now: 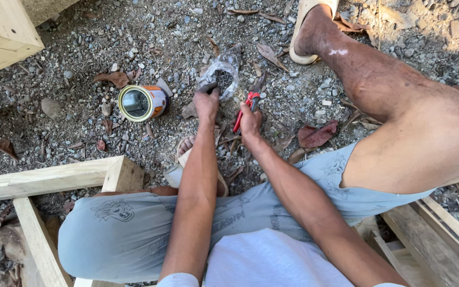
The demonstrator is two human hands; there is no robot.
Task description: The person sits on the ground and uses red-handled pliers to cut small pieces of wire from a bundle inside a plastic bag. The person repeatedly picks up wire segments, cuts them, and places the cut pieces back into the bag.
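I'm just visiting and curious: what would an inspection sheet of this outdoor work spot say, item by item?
Surface: gravel ground with small stones and dry leaves.
Job's things: clear plastic bag holding small dark pieces; red-handled pliers.
Clutter: open tin can lying on its side, left of the bag; fallen leaves.
Hands: left hand reaches into the bag's mouth, grip hidden; right hand holds the pliers.
Cables: nothing seen.
Surroundings: wooden frame at lower left, more timber at upper left and lower right; the person's sandalled foot rests on the gravel.
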